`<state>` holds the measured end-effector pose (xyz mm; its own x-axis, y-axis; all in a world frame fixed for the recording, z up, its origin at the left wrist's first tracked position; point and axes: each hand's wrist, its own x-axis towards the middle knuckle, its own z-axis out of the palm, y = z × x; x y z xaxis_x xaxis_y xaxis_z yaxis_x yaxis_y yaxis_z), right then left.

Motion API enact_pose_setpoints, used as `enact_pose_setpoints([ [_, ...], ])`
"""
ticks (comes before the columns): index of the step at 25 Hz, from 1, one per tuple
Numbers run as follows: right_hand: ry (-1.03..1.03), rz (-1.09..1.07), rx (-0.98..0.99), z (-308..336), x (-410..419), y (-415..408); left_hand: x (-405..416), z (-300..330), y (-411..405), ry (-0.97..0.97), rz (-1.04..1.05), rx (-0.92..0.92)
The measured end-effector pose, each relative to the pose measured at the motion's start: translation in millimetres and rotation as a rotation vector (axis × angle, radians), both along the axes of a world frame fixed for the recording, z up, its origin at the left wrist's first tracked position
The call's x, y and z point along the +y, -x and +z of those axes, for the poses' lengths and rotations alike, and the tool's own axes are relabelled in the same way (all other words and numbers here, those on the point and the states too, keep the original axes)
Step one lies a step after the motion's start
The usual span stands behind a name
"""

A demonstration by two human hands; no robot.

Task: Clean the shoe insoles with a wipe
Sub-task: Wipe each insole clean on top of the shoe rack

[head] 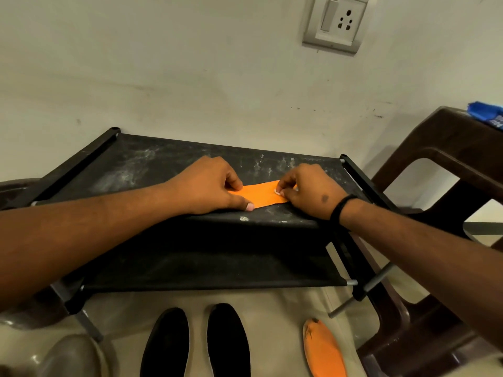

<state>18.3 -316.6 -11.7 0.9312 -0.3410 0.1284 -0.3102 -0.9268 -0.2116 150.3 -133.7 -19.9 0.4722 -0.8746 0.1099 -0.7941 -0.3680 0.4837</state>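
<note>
At frame centre, the left hand [209,183] pins an orange insole [258,194] on the black shelf [152,164]; the right hand [304,190] pinches a small white wipe [278,192] against it

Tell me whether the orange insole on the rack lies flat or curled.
Flat: the orange insole lies on the rack's top shelf, with both hands on its ends.

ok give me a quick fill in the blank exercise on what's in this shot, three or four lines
1. Both hands, left hand and right hand, rest on an insole coloured ____.
2. That insole lies on the top shelf of a dusty black ____.
3. On the floor lie two black insoles and ____ orange insole.
4. The wall above holds a switch and ____.

Missing words: orange; rack; one; socket
</note>
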Motion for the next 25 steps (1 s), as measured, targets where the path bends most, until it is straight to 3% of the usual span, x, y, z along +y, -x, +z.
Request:
enact_pose_setpoints([
  [5, -0.084, 0.139, 0.051, 4, 14, 5, 1, -1, -1, 0.009, 0.003, 0.0],
  [10, 0.037, -0.024, 0.057, 4, 0, 1, -1, -1, -1, 0.006, -0.005, 0.001],
  [14, -0.053, 0.143, 0.055, 5, 16, -5, -2, -1, -2, 0.006, -0.013, -0.019],
  [18, 0.027, 0.009, 0.031, 2, 7, -21, -2, -2, -1, 0.001, -0.019, -0.014],
  [22, -0.036, 0.112, 0.035, 1, 14, -23, 0, -2, -2, 0.012, -0.028, -0.003],
  [25, -0.025, -0.031, 0.003, -1, 3, -26, -2, -2, -1, 0.015, -0.018, -0.008],
])
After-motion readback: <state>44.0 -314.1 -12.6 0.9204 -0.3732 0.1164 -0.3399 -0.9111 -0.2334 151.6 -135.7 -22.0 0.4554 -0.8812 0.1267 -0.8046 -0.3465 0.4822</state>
